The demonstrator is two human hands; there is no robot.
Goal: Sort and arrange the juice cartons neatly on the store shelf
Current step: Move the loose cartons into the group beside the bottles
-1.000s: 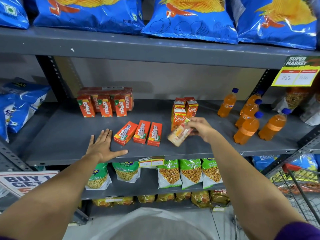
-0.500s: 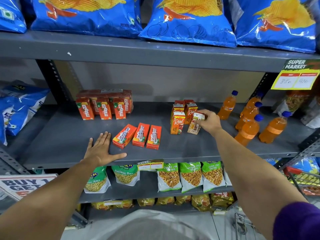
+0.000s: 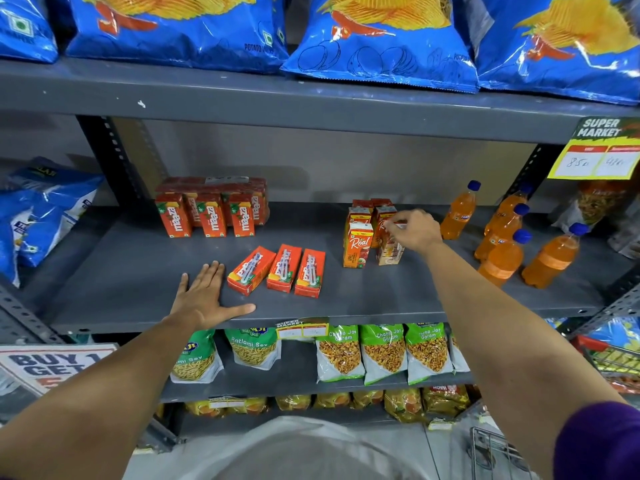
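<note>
On the grey middle shelf, my right hand grips the top of a pale Real juice carton that stands upright beside an orange Real carton, with more Real cartons behind. Three red Maaza cartons lie flat near the front edge. A block of upright Maaza cartons stands at the back left. My left hand rests flat on the shelf, fingers spread, just left of the lying cartons.
Several orange soda bottles stand right of the Real cartons. Blue chip bags fill the shelf above, snack packets the shelf below. Blue bags lie at the left. A trolley is at bottom right.
My right hand carried the pale Real carton from the shelf's front back to the Real group and stood it upright beside the orange one. My left hand stayed put.
</note>
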